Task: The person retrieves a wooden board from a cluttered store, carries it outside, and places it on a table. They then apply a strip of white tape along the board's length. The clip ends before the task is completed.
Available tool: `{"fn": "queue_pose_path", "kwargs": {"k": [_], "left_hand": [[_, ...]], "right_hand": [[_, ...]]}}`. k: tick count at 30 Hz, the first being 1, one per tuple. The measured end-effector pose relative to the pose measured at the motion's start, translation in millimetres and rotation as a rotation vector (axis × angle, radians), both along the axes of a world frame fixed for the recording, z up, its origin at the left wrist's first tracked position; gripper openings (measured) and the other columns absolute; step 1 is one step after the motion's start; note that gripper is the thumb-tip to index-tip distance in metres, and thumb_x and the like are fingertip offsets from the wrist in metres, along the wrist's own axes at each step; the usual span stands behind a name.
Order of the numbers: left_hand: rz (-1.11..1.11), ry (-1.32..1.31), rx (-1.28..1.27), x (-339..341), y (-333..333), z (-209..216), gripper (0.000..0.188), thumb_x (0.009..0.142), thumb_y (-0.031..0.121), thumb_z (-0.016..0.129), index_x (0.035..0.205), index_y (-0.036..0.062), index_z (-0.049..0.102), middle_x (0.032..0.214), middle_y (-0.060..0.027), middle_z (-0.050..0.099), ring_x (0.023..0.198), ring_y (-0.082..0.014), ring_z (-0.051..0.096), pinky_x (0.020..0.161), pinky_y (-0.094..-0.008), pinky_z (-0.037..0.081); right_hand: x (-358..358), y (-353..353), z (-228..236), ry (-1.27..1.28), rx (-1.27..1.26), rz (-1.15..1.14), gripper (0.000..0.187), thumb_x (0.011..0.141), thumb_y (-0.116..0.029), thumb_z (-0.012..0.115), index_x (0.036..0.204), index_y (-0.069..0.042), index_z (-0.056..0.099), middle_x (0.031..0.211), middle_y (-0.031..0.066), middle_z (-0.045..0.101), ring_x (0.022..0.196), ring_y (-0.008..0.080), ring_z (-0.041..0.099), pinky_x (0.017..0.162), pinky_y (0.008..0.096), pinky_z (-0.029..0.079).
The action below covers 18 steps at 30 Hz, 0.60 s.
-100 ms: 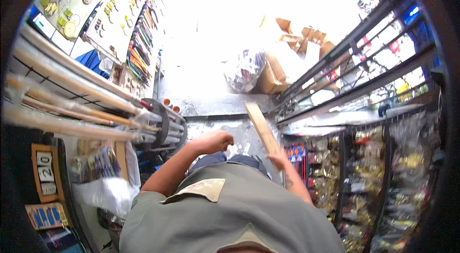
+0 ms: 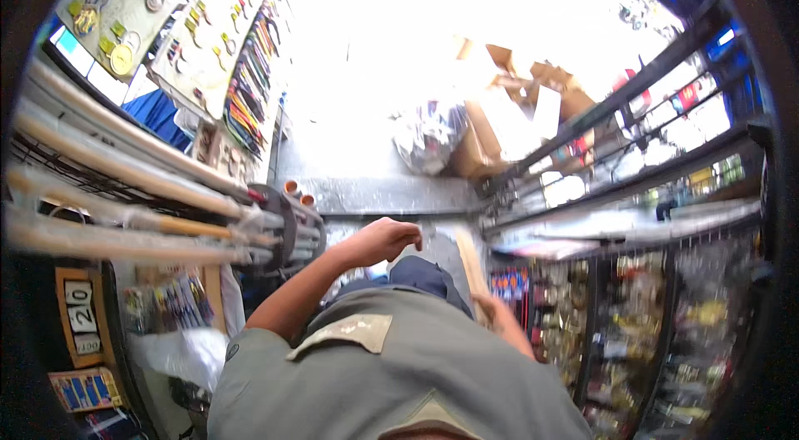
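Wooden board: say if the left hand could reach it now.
Probably yes: the left hand looks empty, and nothing visible blocks its way to the wooden board in the right hand.

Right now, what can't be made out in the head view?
Head view, all:
Left hand: palm hidden by its own back.
Wooden board: lower end hidden by right hand and shirt.
Packets at right: contents blurred.
Ground beyond cardboard box: lost in glare.

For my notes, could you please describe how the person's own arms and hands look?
The left hand and right hand are ungloved, and both forearms are bare. The left sleeve is short and grey-green, with a small dark round mark. The right forearm is too blurred to show finer markings.
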<state>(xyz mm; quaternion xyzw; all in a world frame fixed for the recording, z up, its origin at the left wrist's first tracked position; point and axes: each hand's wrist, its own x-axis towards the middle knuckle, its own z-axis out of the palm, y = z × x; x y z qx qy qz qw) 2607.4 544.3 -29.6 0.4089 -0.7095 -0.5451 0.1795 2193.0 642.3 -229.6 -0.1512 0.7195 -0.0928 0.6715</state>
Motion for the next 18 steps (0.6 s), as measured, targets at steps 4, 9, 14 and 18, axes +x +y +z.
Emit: {"fn": "queue_pose_path", "kwargs": {"k": [4,9,14,18], "left_hand": [[0.339,0.206,-0.346,40.2,-82.2,27.8,0.012,0.09,0.017,0.07,0.088,0.0051,0.068,0.068,-0.0119,0.064,0.054,-0.0178,0.054,0.055,-0.0324,0.046],[0.795,0.327,-0.348,112.9,-175.9,8.8,0.042,0.087,0.016,0.077,0.062,0.0045,0.045,0.056,0.0044,0.032,0.054,-0.0064,0.029,0.047,-0.0289,0.024],[1.099,0.284,-0.523,201.1,-283.0,-12.3,0.04,0.091,0.005,0.069,0.066,0.0089,0.039,0.063,0.0079,0.029,0.06,-0.0034,0.027,0.051,-0.0255,0.02],[1.118,0.22,-0.398,260.6,-351.5,-9.1,0.041,0.096,0.006,0.064,0.068,0.0079,0.034,0.067,0.0083,0.028,0.063,-0.0018,0.023,0.053,-0.0244,0.017]], "right_hand": [[-0.6,-13.0,0.7,-0.036,0.082,-0.073,0.072,0.069,-0.054,0.077,0.123,-0.009,0.064,0.117,0.0152,0.068,0.108,0.0258,0.065,0.091,0.0463,0.051],[61.7,-140.9,-49.6,0.129,0.124,0.104,0.08,0.065,-0.056,0.08,0.125,-0.006,0.061,0.119,0.0174,0.066,0.11,0.0285,0.064,0.092,0.0452,0.051],[137.1,-318.2,-70.2,0.365,-0.06,0.53,0.089,0.06,-0.058,0.082,0.126,-0.002,0.058,0.122,0.0196,0.064,0.112,0.0313,0.062,0.094,0.0441,0.05],[209.3,-525.6,-31.2,0.587,-0.338,0.828,0.097,0.057,-0.06,0.084,0.127,0.0,0.056,0.124,0.0213,0.062,0.114,0.0335,0.061,0.096,0.0433,0.05]]}}
